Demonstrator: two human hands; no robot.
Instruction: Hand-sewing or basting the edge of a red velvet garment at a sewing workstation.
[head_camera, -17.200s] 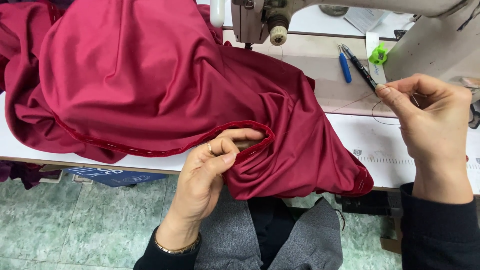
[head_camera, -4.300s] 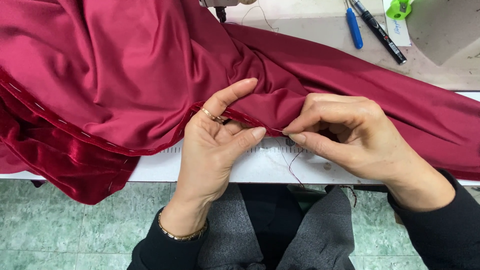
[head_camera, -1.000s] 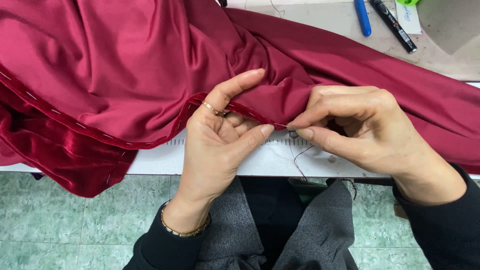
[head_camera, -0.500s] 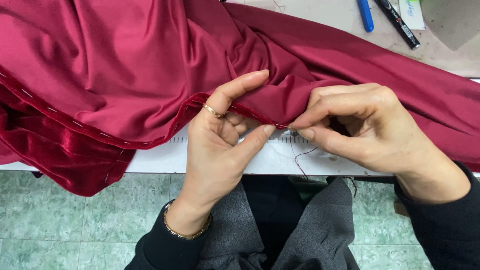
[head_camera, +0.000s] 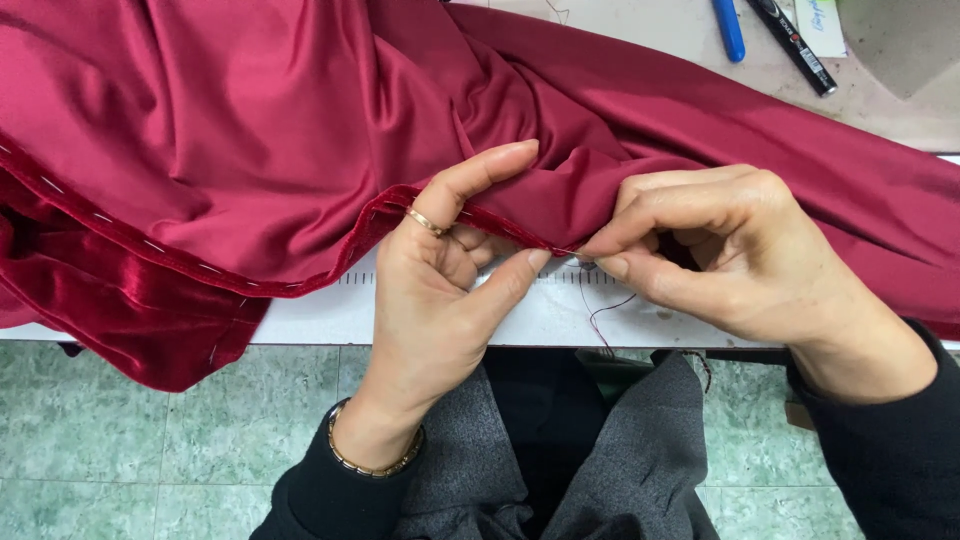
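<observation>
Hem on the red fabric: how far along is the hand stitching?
Done: white basting stitches run along the folded hem at left. In hand: the left hand pinches the hem edge, and the right hand works at the same spot, dark thread trailing below. Left: the fabric beyond the right hand shows no stitches; its edge there is hidden.

We counted one red cloth (head_camera: 300, 130); two hands, left hand (head_camera: 440, 300) and right hand (head_camera: 730, 260); two pens (head_camera: 728, 17); one ring (head_camera: 425, 221); one bracelet (head_camera: 370, 462).
</observation>
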